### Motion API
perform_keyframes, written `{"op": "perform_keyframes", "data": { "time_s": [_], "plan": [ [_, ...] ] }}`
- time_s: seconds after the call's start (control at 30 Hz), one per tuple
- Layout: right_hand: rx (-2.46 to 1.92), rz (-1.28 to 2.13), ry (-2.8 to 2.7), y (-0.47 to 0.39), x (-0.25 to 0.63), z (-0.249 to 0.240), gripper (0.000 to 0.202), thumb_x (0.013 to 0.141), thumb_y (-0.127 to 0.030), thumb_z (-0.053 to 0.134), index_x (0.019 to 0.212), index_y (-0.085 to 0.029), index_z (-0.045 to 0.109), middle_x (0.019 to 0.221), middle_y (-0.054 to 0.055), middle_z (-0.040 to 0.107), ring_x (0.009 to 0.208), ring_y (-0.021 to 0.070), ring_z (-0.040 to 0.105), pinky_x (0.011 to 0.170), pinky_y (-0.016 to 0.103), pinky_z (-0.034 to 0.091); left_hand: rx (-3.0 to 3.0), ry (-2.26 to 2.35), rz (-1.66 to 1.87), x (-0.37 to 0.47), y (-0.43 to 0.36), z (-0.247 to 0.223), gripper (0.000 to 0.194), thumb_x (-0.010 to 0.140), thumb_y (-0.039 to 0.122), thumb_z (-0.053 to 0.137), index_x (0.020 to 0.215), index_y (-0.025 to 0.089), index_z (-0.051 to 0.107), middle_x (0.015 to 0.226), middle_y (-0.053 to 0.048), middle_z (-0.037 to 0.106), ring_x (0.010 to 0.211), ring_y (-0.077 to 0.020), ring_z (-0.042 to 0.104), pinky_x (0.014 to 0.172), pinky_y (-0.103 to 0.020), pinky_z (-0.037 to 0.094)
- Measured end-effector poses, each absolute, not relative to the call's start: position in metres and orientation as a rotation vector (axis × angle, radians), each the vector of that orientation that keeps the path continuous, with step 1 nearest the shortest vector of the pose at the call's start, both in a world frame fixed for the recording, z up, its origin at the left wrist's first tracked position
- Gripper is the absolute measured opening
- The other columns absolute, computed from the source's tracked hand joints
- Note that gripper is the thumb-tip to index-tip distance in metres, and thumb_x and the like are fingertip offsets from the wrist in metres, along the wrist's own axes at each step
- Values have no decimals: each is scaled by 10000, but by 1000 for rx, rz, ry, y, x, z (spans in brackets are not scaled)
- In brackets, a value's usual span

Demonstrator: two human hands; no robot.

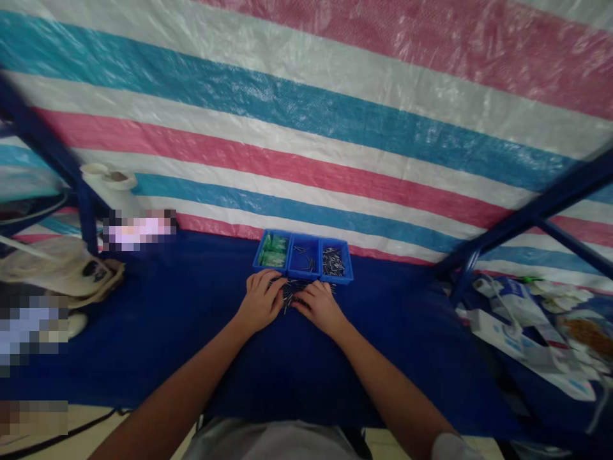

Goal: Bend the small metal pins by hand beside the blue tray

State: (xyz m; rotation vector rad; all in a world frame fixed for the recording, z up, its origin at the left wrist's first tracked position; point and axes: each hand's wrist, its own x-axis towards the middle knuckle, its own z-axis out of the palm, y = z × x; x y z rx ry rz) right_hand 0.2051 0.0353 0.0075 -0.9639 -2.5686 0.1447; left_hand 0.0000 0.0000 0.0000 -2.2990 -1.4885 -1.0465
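Observation:
My left hand (261, 298) and my right hand (320, 305) rest palm down on a dark blue tabletop (167, 332), fingers curled over a small heap of thin metal pins (292, 292) that lies between them. Whether either hand pinches a pin is hidden by the fingers. Just beyond the hands stand three blue bins in a row: the left bin (272, 250) holds green parts, the middle bin (305, 255) a few pins, the right bin (336, 260) many dark pins.
A striped pink, blue and white tarp (306, 128) hangs behind the table. Blue frame bars (527, 217) slant at the right, above a pile of paper packages (522, 326). At the left are a white cup (113, 185) and a cloth bag (62, 268).

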Motion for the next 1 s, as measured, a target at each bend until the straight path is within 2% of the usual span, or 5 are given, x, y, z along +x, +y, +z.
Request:
{"op": "perform_keyframes", "data": {
  "time_s": [0.2, 0.6, 0.8, 0.87, 1.0],
  "plan": [
    [-902, 172, -2496, 34, 212, 8, 238, 913, -407, 558, 972, -219, 691, 852, 41, 647, 873, 184, 518, 781, 334, 329, -2328, -1454, -1040, 2, 1, -1, 249, 852, 135, 501, 1082, 154, 595, 1048, -112, 629, 1061, -258, 534, 909, -428, 387],
    [-968, 226, -2474, 38, 217, 10, 185, 882, -355, 613, 950, -207, 702, 850, 47, 645, 826, 184, 519, 734, 330, 350, -2375, -1360, -1092, 7, 5, 7, 165, 847, 110, 475, 940, 153, 605, 776, -63, 646, 727, -197, 568, 693, -347, 444],
    [-998, 240, -2554, 38, 214, 16, 154, 876, -317, 620, 966, -222, 701, 879, 48, 629, 865, 190, 510, 747, 331, 338, -2396, -1752, -1360, 35, 19, 21, 187, 894, 166, 431, 965, 197, 601, 817, -23, 685, 751, -150, 642, 708, -276, 506],
    [-1014, 222, -2583, 37, 212, 19, 164, 884, -321, 607, 984, -224, 693, 871, 51, 620, 878, 197, 506, 748, 333, 337, -2368, -1749, -1419, 39, 21, 18, 197, 885, 158, 430, 937, 193, 616, 804, -24, 694, 739, -149, 655, 707, -273, 517],
    [-1048, 178, -2649, 35, 204, 25, 119, 872, -273, 612, 942, -205, 681, 859, 59, 612, 871, 206, 504, 750, 344, 334, -2388, -1602, -1308, 32, 19, 5, 213, 859, 151, 443, 845, 188, 653, 759, -40, 698, 698, -164, 654, 684, -297, 522]
  ]
}}
